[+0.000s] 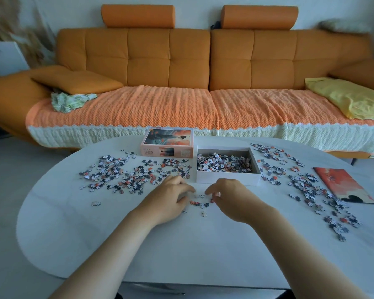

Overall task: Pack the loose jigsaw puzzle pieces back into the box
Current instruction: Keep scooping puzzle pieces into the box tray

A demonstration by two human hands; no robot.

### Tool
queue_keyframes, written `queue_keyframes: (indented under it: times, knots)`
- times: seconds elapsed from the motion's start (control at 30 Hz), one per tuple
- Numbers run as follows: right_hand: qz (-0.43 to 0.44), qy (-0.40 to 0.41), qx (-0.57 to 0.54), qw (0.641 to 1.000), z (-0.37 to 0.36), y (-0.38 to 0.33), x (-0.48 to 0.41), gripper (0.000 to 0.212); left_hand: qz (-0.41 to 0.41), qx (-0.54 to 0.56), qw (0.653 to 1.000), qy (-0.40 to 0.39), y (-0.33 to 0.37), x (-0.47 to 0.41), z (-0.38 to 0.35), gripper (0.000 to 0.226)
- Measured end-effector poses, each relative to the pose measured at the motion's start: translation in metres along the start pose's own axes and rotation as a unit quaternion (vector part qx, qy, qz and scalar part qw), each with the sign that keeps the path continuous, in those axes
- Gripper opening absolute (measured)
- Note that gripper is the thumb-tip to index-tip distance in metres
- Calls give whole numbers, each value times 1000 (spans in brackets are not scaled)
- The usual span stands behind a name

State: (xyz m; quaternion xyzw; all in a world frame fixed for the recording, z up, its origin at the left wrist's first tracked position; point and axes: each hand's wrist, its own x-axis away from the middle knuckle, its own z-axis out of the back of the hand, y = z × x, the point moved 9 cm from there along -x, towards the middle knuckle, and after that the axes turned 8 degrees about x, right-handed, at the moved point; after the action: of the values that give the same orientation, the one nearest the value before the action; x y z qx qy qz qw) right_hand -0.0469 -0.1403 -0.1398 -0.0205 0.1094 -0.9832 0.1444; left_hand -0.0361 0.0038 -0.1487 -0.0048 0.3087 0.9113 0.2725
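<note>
I'm looking down on a smooth white oval surface. The box is an open rectangular cardboard tray with plain white walls. It stands just beyond my hands and is partly filled with a heap of pieces. Its lid, glossy with an orange and dark picture, sits just left of it. Flat, knobbed loose pieces in white, grey and coral lie scattered left of the box. A second scatter spreads to its right and overlaps the near corner of a printed sheet in coral and black.

My left hand and right hand are apart, one on each side of a small cluster near the middle of the surface. Both have their fingers bent down toward it. The left forefinger reaches over the cluster's far edge. A reddish piece sits against the right thumb tip, but I cannot tell whether either hand actually pinches anything, because the undersides of the fingers are hidden.

Behind stands a tufted orange sofa with a ribbed knit throw over the seat. My forearms are cut off at the bottom edge, and the corners of the view are blurred
</note>
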Motion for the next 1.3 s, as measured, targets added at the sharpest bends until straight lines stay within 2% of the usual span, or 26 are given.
queue_keyframes:
  times: [0.07, 0.17, 0.3, 0.4, 0.47, 0.53, 0.63, 0.77, 0.93, 1.0, 1.1, 1.3]
  knots:
    - [-1, 2, -6, 1000, -1, -3, 2, 34, -1, -6, 1000, -25, 1, 3, -4, 36]
    - [26, -15, -8, 1000, -5, -13, 2, 37, 3, 18, 999, -51, 5, 6, -6, 31]
    - [26, -20, -21, 999, 0, -17, 3, 32, 24, 83, 996, -35, 5, 10, 2, 27]
    - [4, -44, -27, 999, 0, -11, 6, 32, 35, 79, 996, -27, 1, 16, 10, 31]
    - [-3, -76, -34, 997, -3, -11, 8, 42, 59, 52, 995, -60, -7, 22, 10, 44]
    - [2, -80, -25, 996, -4, -16, 7, 39, 82, 28, 992, -95, -14, 26, 6, 52]
    - [-2, -53, -43, 998, -4, -20, 2, 24, 71, 37, 994, -76, -7, 23, 4, 36]
    - [-20, -53, -77, 995, -5, -19, -2, 30, 40, 37, 997, -52, 4, 17, 3, 22]
    - [-32, -71, -67, 995, -8, -25, 1, 31, 75, 27, 992, -98, 1, 20, 2, 50]
    - [-35, -56, -66, 996, -8, -30, 0, 33, 67, 9, 991, -113, 9, 21, -4, 44]
    - [-29, -32, -52, 998, -7, -37, -5, 23, 53, 19, 995, -82, 19, 19, -5, 22]
    - [-66, -49, -85, 993, -5, -35, -6, 14, 78, 54, 995, -28, 16, 15, 1, 13]
